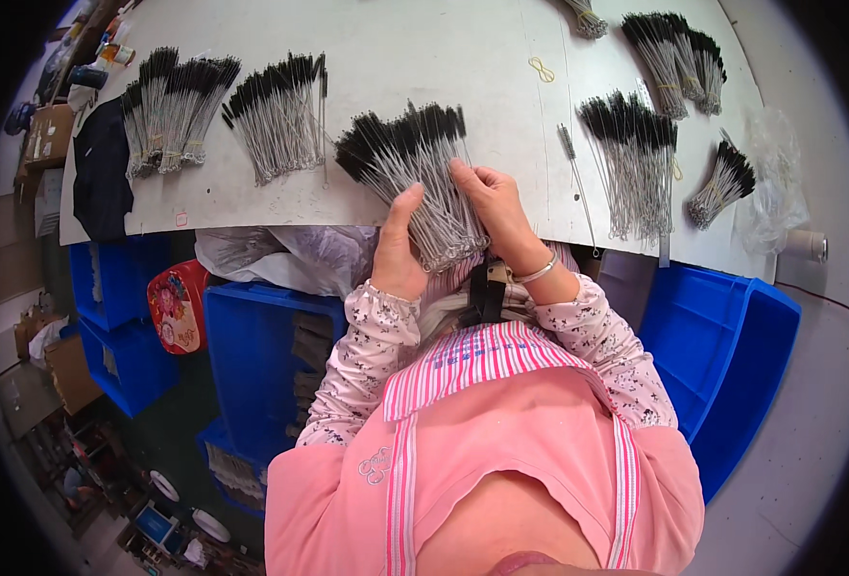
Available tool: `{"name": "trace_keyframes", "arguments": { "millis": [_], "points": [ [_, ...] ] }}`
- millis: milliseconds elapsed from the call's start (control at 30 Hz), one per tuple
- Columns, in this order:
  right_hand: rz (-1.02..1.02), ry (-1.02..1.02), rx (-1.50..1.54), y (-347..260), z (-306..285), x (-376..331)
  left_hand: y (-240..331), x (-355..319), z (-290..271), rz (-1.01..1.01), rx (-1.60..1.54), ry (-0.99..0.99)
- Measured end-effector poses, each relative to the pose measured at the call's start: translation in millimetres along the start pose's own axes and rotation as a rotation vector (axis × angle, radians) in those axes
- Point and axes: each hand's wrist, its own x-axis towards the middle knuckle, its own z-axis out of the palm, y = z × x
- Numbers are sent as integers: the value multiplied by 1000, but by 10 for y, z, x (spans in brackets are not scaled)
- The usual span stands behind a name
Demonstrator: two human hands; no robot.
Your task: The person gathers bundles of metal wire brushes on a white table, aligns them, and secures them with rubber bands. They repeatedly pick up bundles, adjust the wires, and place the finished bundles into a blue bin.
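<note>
Between my two hands is a thick bundle of thin wire-handled brushes, black bristles pointing away from me and looped wire ends toward me at the table's front edge. My left hand is wrapped round the left side of the bundle, its thumb up along the wires. From the right, my right hand grips the same bundle, thumb and fingers near the upper wires. The palm sides of both hands are partly hidden. Just right of them, a single loose brush lies on the white table.
More brush bundles lie left, left of centre and right, with others at the far right. A yellow rubber band lies toward the back. Blue crates stand below the table edge. Clear plastic sits at right.
</note>
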Motion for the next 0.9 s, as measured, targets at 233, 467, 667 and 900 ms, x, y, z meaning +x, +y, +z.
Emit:
{"name": "trace_keyframes", "arguments": {
  "millis": [233,467,667,900],
  "points": [
    [-315,151,-178,323,70,-12,-124,51,-63,168,408,60],
    [-453,312,-135,211,20,191,-112,285,-69,154,263,94],
    [-287,334,-219,235,-111,200,-127,373,-239,-59,101,124],
    [-230,341,-100,254,-174,188,-134,324,-198,-55,91,109]
  ]
}}
